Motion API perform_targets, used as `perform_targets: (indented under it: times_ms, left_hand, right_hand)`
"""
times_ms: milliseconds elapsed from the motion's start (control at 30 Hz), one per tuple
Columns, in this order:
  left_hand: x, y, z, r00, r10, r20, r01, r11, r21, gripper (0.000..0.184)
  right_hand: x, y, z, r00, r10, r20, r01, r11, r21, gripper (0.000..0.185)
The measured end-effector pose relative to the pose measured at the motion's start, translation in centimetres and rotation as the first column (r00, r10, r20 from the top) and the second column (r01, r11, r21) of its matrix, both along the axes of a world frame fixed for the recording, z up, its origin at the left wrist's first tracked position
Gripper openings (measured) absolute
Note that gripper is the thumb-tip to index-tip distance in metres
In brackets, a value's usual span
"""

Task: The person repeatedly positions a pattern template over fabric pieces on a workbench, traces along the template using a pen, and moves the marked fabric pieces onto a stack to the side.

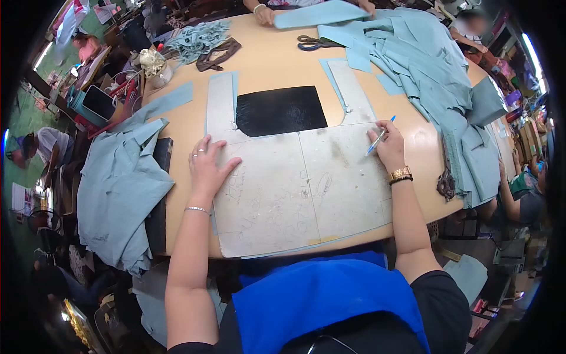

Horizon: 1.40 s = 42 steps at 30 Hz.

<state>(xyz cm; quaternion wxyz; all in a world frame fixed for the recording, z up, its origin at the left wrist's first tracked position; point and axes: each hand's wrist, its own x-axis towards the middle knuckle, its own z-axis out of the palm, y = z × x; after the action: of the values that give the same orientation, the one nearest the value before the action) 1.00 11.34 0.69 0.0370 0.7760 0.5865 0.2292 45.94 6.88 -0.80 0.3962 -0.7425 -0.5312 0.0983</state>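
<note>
A large off-white pattern template (271, 189) with two upright arms lies flat on light blue fabric (234, 88), which peeks out along its edges. Pencil lines and scribbles mark its surface. My left hand (207, 162) rests on the template's left side, fingers spread, holding nothing. At the right edge, my right hand (390, 144) grips a blue and white pen (377, 140), its tip angled down to the left over the template. Between the template's arms sits a black sheet (280, 109) on the table.
Light blue fabric is heaped at the left (124, 194) and right (424, 76) of the table (271, 47). Scissors (318, 43) lie at the back, others (446, 184) at the right edge. Across the table a co-worker's hands (265, 15) hold a fabric piece (318, 14).
</note>
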Motion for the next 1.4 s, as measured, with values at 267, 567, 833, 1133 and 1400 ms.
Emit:
perform_targets:
  times_ms: [267, 567, 833, 1133, 1400]
  left_hand:
    - [0.1, 0.0, -0.9, 0.995, 0.070, 0.064, -0.069, 0.997, -0.026, 0.059]
    - [-0.1, 0.2, -0.9, 0.996, 0.070, 0.046, -0.068, 0.997, -0.024, 0.060]
    - [-0.2, 0.2, -1.0, 0.995, 0.074, 0.074, -0.073, 0.997, -0.011, 0.058]
    - [-0.9, 0.6, -1.1, 0.987, 0.070, 0.143, -0.067, 0.997, -0.031, 0.058]
    - [-0.9, 0.8, -1.4, 0.980, 0.086, 0.178, -0.081, 0.996, -0.033, 0.055]
  right_hand:
    - [1.0, -0.9, 0.0, 0.985, -0.005, -0.173, -0.002, 0.999, -0.038, 0.039]
    - [2.2, 0.2, 0.3, 0.853, 0.063, -0.519, -0.033, 0.997, 0.066, 0.042]
    - [2.3, 0.1, 0.0, 0.858, 0.031, -0.513, -0.041, 0.999, -0.008, 0.042]
    - [2.0, -0.1, -0.4, 0.914, 0.004, -0.406, -0.014, 1.000, -0.022, 0.039]
    - [1.9, -0.1, -0.5, 0.920, 0.018, -0.390, -0.030, 0.999, -0.026, 0.037]
